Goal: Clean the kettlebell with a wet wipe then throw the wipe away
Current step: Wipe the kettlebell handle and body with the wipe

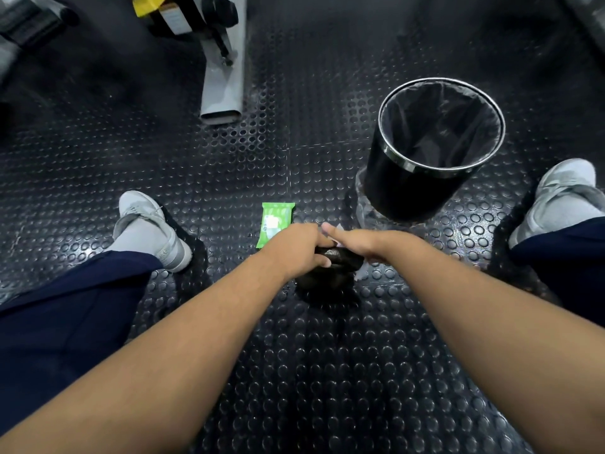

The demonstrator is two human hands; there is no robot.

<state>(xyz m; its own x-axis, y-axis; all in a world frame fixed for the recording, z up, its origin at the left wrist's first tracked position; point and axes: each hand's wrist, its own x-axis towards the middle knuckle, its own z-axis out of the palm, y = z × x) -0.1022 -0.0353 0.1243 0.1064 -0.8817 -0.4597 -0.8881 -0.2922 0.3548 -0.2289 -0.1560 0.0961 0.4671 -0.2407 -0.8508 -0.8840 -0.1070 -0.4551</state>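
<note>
Green wipe pack (276, 222), white label illegible, beside kettlebell (340, 257)

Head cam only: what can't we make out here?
Head view:
- kettlebell: mostly under the left hand and right hand, dark on dark floor.
- wipe: only a pale edge past the right hand; its grip hidden.
- bin inside: black liner, too dark.
- wipe pack label: too small.

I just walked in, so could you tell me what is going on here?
A person works on a black kettlebell on the rubber floor. The left hand grips its handle; the right hand presses what looks like a wipe against it. A green wipe pack lies beside them, and the lined bin stands nearby.
</note>
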